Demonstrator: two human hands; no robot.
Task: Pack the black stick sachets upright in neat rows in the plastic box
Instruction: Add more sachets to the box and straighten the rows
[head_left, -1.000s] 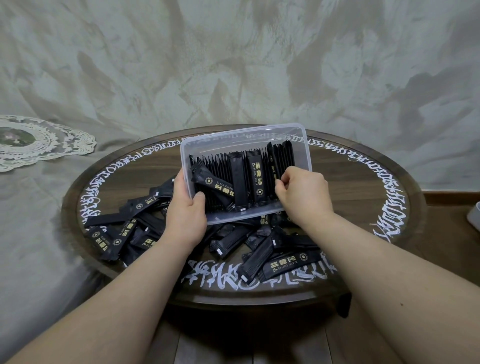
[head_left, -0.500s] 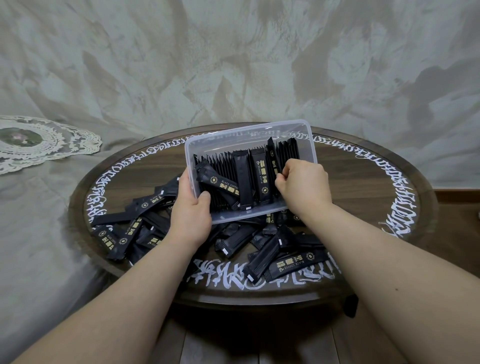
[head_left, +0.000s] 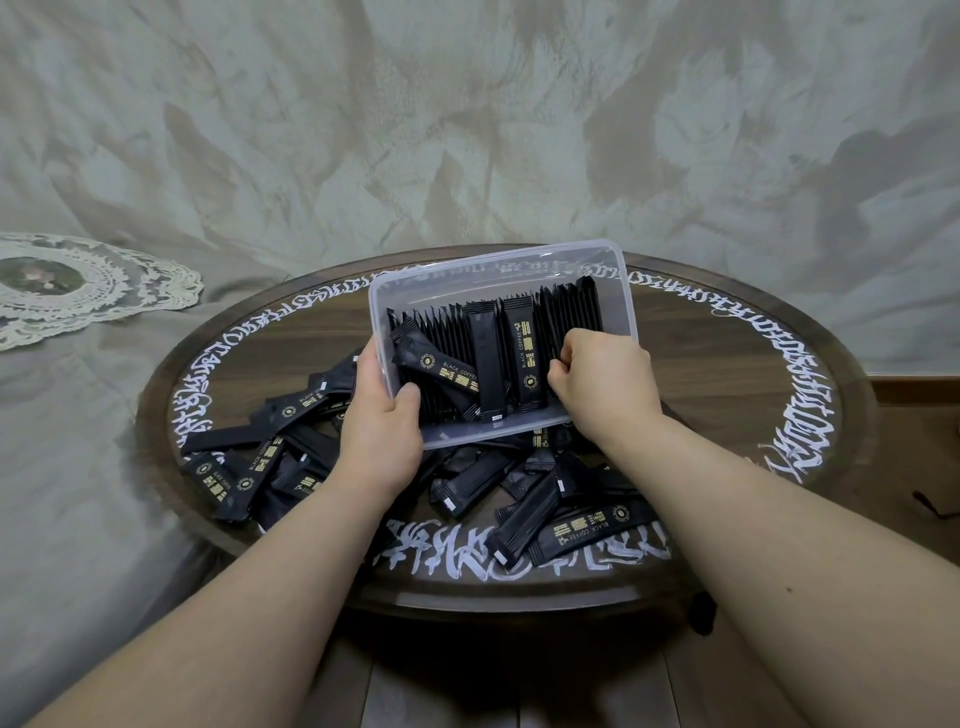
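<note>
Your left hand (head_left: 382, 423) grips the clear plastic box (head_left: 498, 270); your right hand (head_left: 605, 379) pinches upright black stick sachets (head_left: 571, 312). Loose black sachets (head_left: 524, 514) crowd the round wooden table (head_left: 727, 364) beneath; a lace doily (head_left: 104, 291) lies well left.

Single head-worn view, looking forward and down, close over a round table (head_left: 727, 364)

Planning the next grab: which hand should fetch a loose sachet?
Probably right. The left hand grips the plastic box, keeping it tilted; the right hand only tidies packed sachets.

Black stick sachets (head_left: 452, 338) stand in the clear plastic box (head_left: 498, 265) on the round wooden table (head_left: 727, 364). Loose black sachets (head_left: 524, 512) lie before it, more to its left.
</note>
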